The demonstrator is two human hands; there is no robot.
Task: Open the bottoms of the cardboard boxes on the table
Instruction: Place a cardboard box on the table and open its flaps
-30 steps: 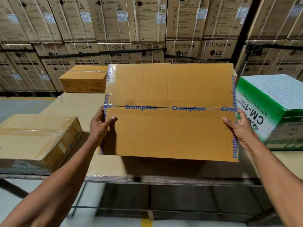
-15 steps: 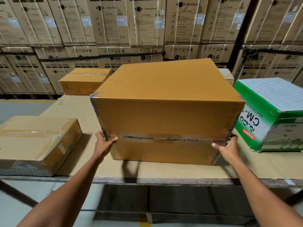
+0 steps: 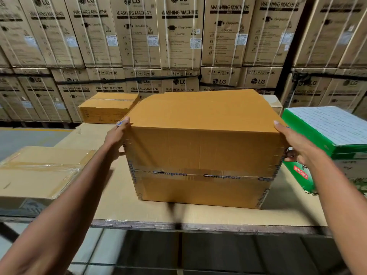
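So this is a warehouse setup: the table [image 3: 123, 205] is covered with a flat cardboard sheet and has a dark, worn front edge, and behind it there's a whole wall of stacked LG washing machine cartons [image 3: 178, 36] strapped with white bands. Grey floor off to the left.

On the table, a flat box wrapped in clear plastic [image 3: 39, 171] sits at the left edge, a smaller tan box [image 3: 107, 108] is at the back left, and a green and white carton [image 3: 327, 135] marked "ORIGINAL" stands on the right, just beside the main box.

The big cardboard box [image 3: 202, 147] sits in the middle of the table, with its taped seam facing the camera, "Crompton" tape running across that face and down both side edges. Its top face is plain cardboard.

The left hand [image 3: 117, 135] is against the box's upper left corner, fingers up along the edge and thumb lower on the side. The right hand [image 3: 292, 141] is on the upper right corner, one fingertip up on the top edge and the others curled round the side. So both hands grip it by the top corners, box squarely between them.
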